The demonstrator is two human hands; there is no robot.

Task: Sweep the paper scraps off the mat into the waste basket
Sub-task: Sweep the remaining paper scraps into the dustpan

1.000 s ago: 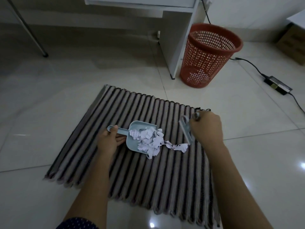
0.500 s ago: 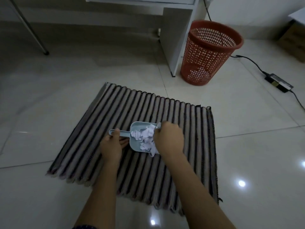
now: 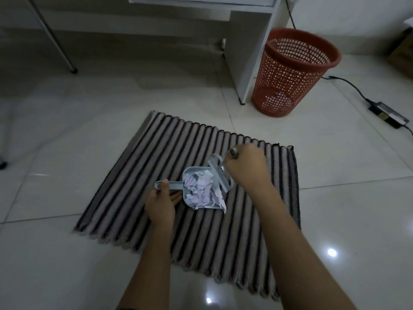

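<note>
A striped mat (image 3: pixel 138 175) lies on the tiled floor. On it rests a small pale-blue dustpan (image 3: pixel 190 173) heaped with white paper scraps (image 3: pixel 202 190). My left hand (image 3: pixel 161 202) grips the dustpan's handle. My right hand (image 3: pixel 247 168) holds a small pale-blue brush (image 3: pixel 220 173) at the pan's right rim, just above the scraps. A red mesh waste basket (image 3: pixel 292 72) stands on the floor beyond the mat's far right corner, with some scraps visible at its bottom.
A white desk panel (image 3: pixel 248 52) stands right beside the basket on its left. A black cable and power adapter (image 3: pixel 387 114) lie on the floor to the right. A metal leg (image 3: pixel 58 41) slants at the far left. A cardboard box (image 3: pixel 402 52) sits at the right edge.
My right hand swept the brush leftward, pushing the loose scraps into the dustpan, then drew back to the pan's right rim. My left hand kept holding the handle.
</note>
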